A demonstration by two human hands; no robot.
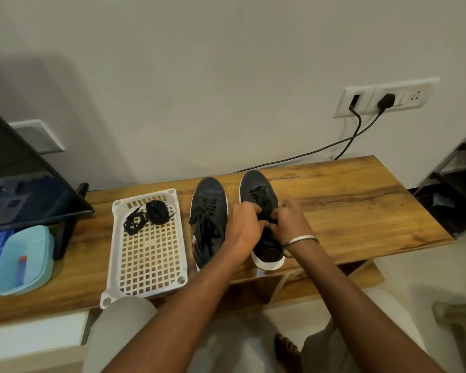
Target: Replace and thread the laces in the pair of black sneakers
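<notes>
Two black sneakers with white soles stand side by side on the wooden table, toes toward the wall. The left sneaker (209, 200) has loose black laces spilling over its side. Over the right sneaker (256, 187) both hands meet at the lace area: my left hand (244, 224) and my right hand (289, 222) have curled fingers pinching the black lace there. A silver bangle sits on my right wrist. Spare black laces (148, 215) lie bundled in the white basket tray (145, 265).
A light-blue plastic box (24, 259) holding a small pen-like item sits at the table's left, beside a dark screen on a stand (24, 189). Black cables (334, 144) run from wall sockets down behind the table. A metal rack stands at far right.
</notes>
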